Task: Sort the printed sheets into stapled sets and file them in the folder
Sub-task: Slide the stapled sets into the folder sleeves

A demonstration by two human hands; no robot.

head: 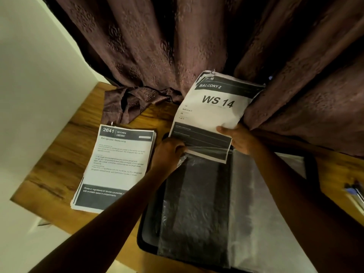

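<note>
Nearest to us, our two bare forearms reach forward over an open black folder [149, 229] lying on a wooden table [59, 166]. The folder's clear plastic sleeves [197, 194] lie spread across it. Our left hand [167, 152] pinches the top edge of one sleeve, fingers curled on the plastic. Our right hand [242, 138] has its grip closed on the lower right edge of a stapled set [214, 111] headed "BALCONY 2" and "WS 14"; the bottom of this set sits at the mouth of the sleeve, the rest tilting up away from us. To the left of the folder, a stack of printed sheets [118, 164] headed "2641 KITCHEN" lies flat on the table. At the right edge, some pens [354, 192] show. Farther back hangs a brown patterned curtain [157, 46], its hem bunched on the table.
</note>
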